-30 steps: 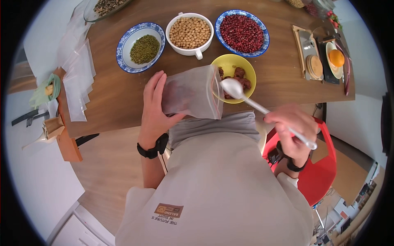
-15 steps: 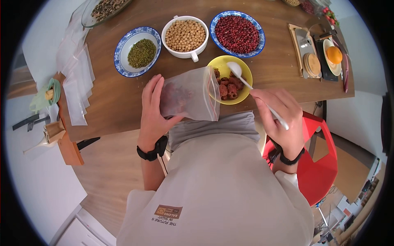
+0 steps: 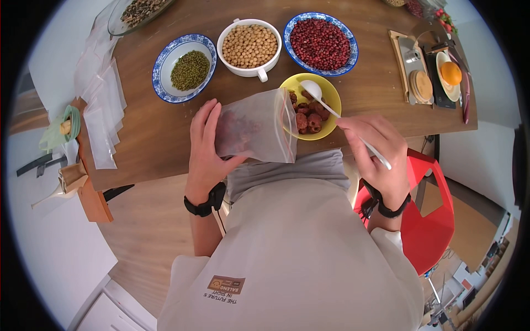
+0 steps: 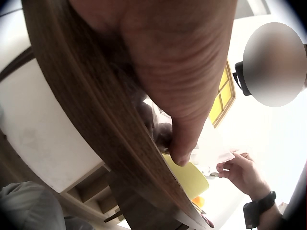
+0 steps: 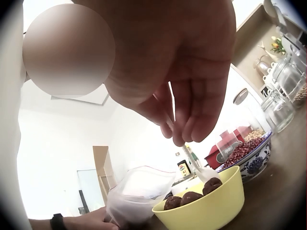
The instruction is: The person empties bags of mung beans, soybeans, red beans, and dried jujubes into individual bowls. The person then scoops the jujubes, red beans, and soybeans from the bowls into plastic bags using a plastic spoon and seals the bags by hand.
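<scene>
My left hand (image 3: pixel 207 149) holds a clear zip bag (image 3: pixel 265 129) on its side, thumb on the near side and fingers on the far side. Dark red pieces show through the plastic near my palm. The bag's mouth faces right and overlaps the left rim of a yellow bowl (image 3: pixel 335 124). Wrinkled dried red dates (image 3: pixel 312 118) lie in this bowl. Between thumb and fingers, my right hand (image 3: pixel 381 151) pinches the handle of a white spoon (image 3: pixel 311 89). The spoon's head is inside the bowl, beside the dates (image 5: pixel 191 197) in the right wrist view.
Behind the yellow bowl stand a patterned bowl of green beans (image 3: pixel 159 74), a white handled bowl of chickpeas (image 3: pixel 248 71) and a patterned bowl of red beans (image 3: pixel 353 47). Flat plastic bags (image 3: pixel 102 132) lie at the left. An orange (image 3: pixel 451 73) sits on a plate at the right.
The spoon has gone from the bag's mouth into the yellow bowl, and my right hand has moved left with it. My left hand still holds the bag in about the same place.
</scene>
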A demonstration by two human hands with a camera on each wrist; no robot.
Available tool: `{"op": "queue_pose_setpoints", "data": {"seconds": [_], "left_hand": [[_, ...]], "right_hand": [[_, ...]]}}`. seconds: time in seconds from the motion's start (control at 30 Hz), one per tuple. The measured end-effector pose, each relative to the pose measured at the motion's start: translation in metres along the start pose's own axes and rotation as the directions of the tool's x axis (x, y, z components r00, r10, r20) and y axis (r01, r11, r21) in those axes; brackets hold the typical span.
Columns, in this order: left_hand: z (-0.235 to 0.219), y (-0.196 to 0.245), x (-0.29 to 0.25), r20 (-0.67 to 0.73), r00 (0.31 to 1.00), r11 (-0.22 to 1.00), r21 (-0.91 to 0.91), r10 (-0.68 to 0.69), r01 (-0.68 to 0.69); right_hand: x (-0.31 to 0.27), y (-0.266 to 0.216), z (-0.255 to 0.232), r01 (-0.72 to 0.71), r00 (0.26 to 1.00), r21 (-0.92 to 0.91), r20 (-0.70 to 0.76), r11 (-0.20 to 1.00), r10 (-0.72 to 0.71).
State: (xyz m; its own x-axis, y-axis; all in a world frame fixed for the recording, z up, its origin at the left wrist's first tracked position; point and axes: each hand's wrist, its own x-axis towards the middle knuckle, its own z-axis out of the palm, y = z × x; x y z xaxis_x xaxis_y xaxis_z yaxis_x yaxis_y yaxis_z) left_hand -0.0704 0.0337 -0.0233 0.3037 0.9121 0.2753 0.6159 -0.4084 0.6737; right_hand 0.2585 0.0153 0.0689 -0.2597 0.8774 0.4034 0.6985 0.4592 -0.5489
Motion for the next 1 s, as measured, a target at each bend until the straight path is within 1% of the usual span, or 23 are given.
{"op": "queue_pose_setpoints", "data": {"seconds": [0.03, 0.07, 0.13, 0.17, 0.23, 0.27, 0.37, 0.43, 0.47, 0.53, 0.57, 0.63, 0.67, 0.73, 0.77, 0.83, 0.87, 0.93, 1.0], "left_hand": [[0.000, 0.000, 0.000, -0.001, 1.000, 1.000, 0.000, 0.004, -0.004], [0.000, 0.000, 0.000, -0.001, 1.000, 1.000, 0.000, 0.003, -0.003], [0.000, 0.000, 0.000, 0.006, 1.000, 1.000, -0.010, -0.010, 0.010], [0.000, 0.000, 0.000, 0.007, 1.000, 1.000, -0.010, -0.010, 0.010], [0.001, -0.001, 0.000, 0.005, 1.000, 1.000, -0.002, 0.002, -0.002], [0.001, -0.001, 0.001, 0.008, 1.000, 1.000, -0.004, 0.004, -0.004], [0.001, -0.001, 0.001, 0.013, 1.000, 1.000, 0.010, 0.003, -0.003], [0.001, -0.002, 0.000, 0.013, 1.000, 1.000, -0.008, -0.001, 0.001], [0.001, -0.002, 0.000, 0.013, 1.000, 1.000, -0.007, -0.001, 0.001], [0.001, -0.001, 0.000, 0.012, 1.000, 1.000, -0.011, -0.005, 0.005], [0.001, 0.000, 0.000, 0.014, 1.000, 1.000, -0.011, -0.004, 0.004], [0.001, 0.001, 0.000, 0.014, 1.000, 1.000, -0.002, -0.016, 0.016], [0.002, 0.000, 0.000, 0.017, 1.000, 1.000, -0.002, -0.015, 0.015], [0.003, -0.001, 0.000, 0.007, 1.000, 1.000, -0.007, -0.005, 0.005], [0.003, -0.002, 0.000, 0.010, 1.000, 1.000, -0.006, -0.005, 0.005], [0.003, -0.002, -0.001, 0.014, 1.000, 1.000, -0.009, -0.005, 0.005], [0.002, -0.002, 0.000, 0.016, 1.000, 1.000, -0.008, -0.003, 0.004], [0.002, -0.002, 0.000, 0.016, 1.000, 1.000, -0.004, -0.008, 0.008], [0.002, -0.005, -0.002, 0.030, 1.000, 1.000, 0.015, 0.000, -0.001]], "right_hand": [[0.000, 0.001, 0.000, -0.004, 1.000, 0.059, -0.029, 0.998, 0.006], [0.000, 0.001, -0.002, -0.004, 1.000, 0.060, -0.028, 0.998, 0.006], [0.000, -0.002, -0.009, 0.021, 1.000, -0.059, -0.021, 0.998, -0.022], [0.000, -0.004, -0.012, 0.020, 1.000, -0.059, -0.021, 0.998, -0.021], [-0.001, -0.006, -0.016, 0.000, 0.999, -0.126, 0.046, 0.992, 0.006], [-0.001, -0.005, -0.014, -0.003, 0.999, -0.128, 0.044, 0.992, 0.009], [0.001, 0.004, -0.001, 0.010, 0.999, -0.074, 0.045, 0.997, -0.007], [0.002, 0.010, 0.007, -0.045, 0.999, 0.013, -0.007, 0.999, 0.045], [0.002, 0.012, 0.008, -0.045, 0.999, 0.014, -0.007, 0.999, 0.045], [0.002, 0.016, 0.009, -0.154, 0.988, 0.173, 0.026, 0.973, 0.152], [0.001, 0.018, 0.010, -0.156, 0.988, 0.173, 0.025, 0.972, 0.154], [-0.001, 0.024, 0.013, -0.241, 0.969, 0.301, 0.027, 0.923, 0.244], [-0.002, 0.027, 0.014, -0.244, 0.969, 0.301, 0.026, 0.922, 0.247], [-0.003, 0.032, 0.016, -0.347, 0.936, 0.422, 0.095, 0.838, 0.340], [-0.004, 0.033, 0.017, -0.348, 0.935, 0.424, 0.094, 0.836, 0.342], [-0.007, 0.036, 0.019, -0.439, 0.884, 0.593, 0.149, 0.675, 0.444], [-0.008, 0.037, 0.020, -0.439, 0.883, 0.594, 0.148, 0.674, 0.445], [-0.009, 0.041, 0.020, -0.484, 0.828, 0.670, 0.142, 0.564, 0.542], [-0.010, 0.047, 0.020, -0.484, 0.818, 0.682, 0.131, 0.548, 0.560]]}}
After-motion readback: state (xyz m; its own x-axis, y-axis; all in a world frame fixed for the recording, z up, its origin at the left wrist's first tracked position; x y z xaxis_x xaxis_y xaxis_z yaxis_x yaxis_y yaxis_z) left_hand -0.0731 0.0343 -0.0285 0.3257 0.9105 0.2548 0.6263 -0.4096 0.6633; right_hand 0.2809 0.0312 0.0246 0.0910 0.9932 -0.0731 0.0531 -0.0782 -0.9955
